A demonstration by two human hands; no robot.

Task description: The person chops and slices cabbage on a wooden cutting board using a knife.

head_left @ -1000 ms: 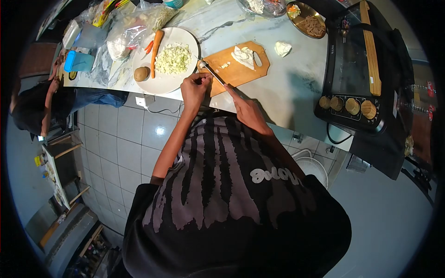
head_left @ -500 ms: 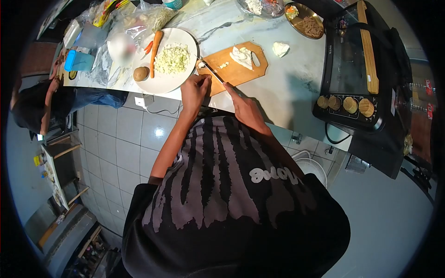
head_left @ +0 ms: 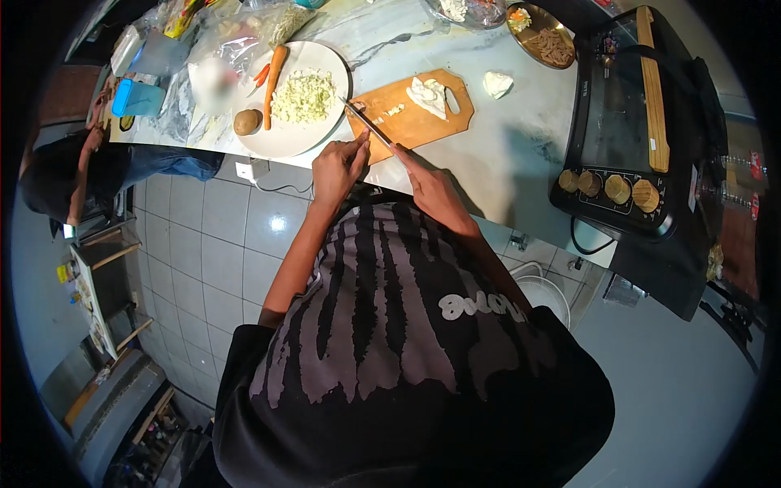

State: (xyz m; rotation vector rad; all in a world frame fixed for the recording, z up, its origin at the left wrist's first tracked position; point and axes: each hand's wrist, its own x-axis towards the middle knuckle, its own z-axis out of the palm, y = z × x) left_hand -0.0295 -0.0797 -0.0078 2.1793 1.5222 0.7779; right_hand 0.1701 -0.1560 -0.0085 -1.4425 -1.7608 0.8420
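Spreading beyond both hands, the marbled surface (head_left: 415, 53) carries the oven (head_left: 582, 122), well to the right of the right fingers. The plate (head_left: 293, 148) lies beyond and left of the left fingers, apparently gathering the chopped pieces (head_left: 303, 98) beside the carrot (head_left: 275, 73). The board (head_left: 399, 126) lies directly beyond the fingers, presumably to keep cutting off the stone. The left hand (head_left: 335, 175) is at its near left corner, fingertips drawn together; whether they grip anything cannot be told. The right hand (head_left: 438, 197) has its fingers closed around the handle of the knife (head_left: 370, 124), index finger forward, probably for control; the blade slants away over the board's left end. The white chunk (head_left: 427, 96) rests beyond the right fingers, perhaps set aside to leave working room; smaller white bits (head_left: 395, 110) lie between it and the blade.
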